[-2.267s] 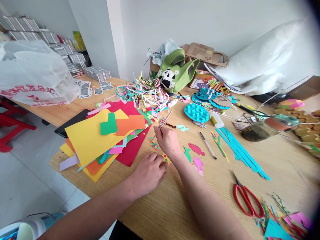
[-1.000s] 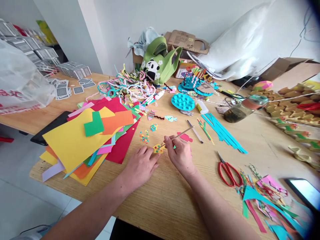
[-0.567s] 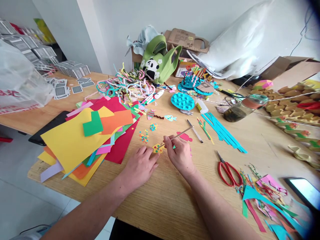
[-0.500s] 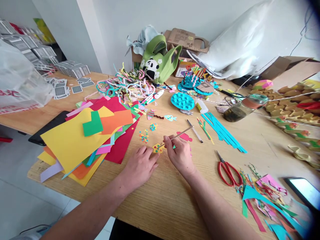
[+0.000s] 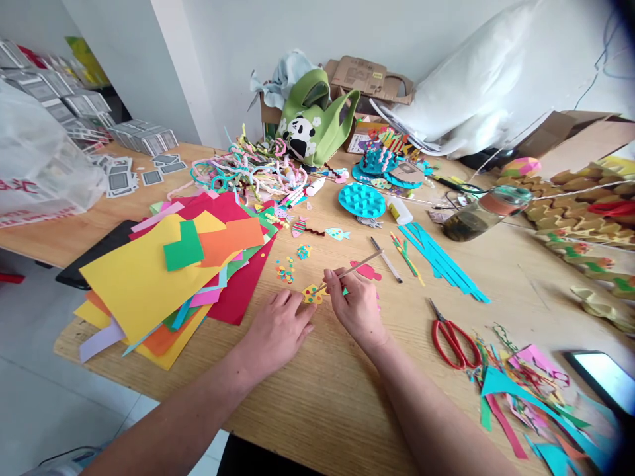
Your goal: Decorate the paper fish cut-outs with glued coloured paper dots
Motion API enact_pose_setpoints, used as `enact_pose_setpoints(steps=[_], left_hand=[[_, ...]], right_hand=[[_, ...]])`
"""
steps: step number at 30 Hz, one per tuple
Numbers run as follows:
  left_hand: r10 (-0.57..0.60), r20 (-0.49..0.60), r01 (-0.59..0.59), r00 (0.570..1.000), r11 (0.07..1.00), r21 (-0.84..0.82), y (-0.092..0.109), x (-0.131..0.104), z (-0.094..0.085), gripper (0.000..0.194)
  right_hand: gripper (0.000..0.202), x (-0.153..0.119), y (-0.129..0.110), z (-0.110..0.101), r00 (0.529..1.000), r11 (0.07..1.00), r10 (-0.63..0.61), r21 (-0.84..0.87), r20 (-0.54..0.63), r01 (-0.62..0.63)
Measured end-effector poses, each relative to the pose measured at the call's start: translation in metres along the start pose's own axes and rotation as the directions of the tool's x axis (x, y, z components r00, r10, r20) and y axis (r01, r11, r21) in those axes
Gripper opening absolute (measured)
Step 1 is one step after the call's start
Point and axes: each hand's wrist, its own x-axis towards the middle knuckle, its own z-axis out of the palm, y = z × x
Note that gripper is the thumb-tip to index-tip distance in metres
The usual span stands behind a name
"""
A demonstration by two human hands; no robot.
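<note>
The right hand (image 5: pixel 358 304) is closed in a pinch: its thumb and forefinger hold a thin stick (image 5: pixel 367 258), and its other fingers are curled below. The stick leans, with its upper end pointing away to the right above this hand and its lower end at the yellow paper fish (image 5: pixel 311 295). This fish has coloured spots, and it lies on the table (image 5: pixel 307 423) between the two hands, partly covered by them. The left hand (image 5: pixel 278 328) lies palm down, half open, with bent fingers; it is not closed around anything, and its fingertips are at the edge of the fish. Just beyond the left hand there are two small groups of paper dots, a looser one (image 5: pixel 286 270) and, farther from the hand, a tighter one (image 5: pixel 304 251). Behind the right hand lies a red paper fish (image 5: pixel 366 270), partly hidden by it, and a little farther to its right is a pen (image 5: pixel 387 260). Red-handled scissors (image 5: pixel 454 337) rest to the right of the right hand, near paper scraps (image 5: pixel 530 390). To the left of the left hand is a pile of coloured paper (image 5: pixel 149 277).
</note>
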Motion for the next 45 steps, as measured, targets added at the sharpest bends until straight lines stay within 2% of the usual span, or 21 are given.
enact_pose_setpoints(steps=[22,30,38,45], left_hand=[[-0.051,-0.040,0.052,0.998,0.998,0.034,0.006,0.008,0.007,0.034],[-0.080,-0.069,0.079,0.994,0.997,-0.027,0.005,0.011,0.008,0.029],[-0.078,-0.083,0.075,0.994,0.997,-0.034,0.005,0.011,0.007,0.027],[-0.073,-0.085,0.071,0.994,0.997,-0.038,0.005,0.010,0.008,0.029]], right_hand=[[0.037,-0.001,0.000,-0.001,1.000,0.998,0.018,-0.056,0.005,-0.017],[0.037,-0.001,-0.003,-0.001,1.000,0.998,0.014,-0.062,-0.006,-0.014],[0.043,0.002,0.000,-0.004,0.972,0.972,0.225,0.090,-0.069,-0.218],[0.049,0.004,0.005,-0.005,0.948,0.946,0.305,0.145,-0.091,-0.290]])
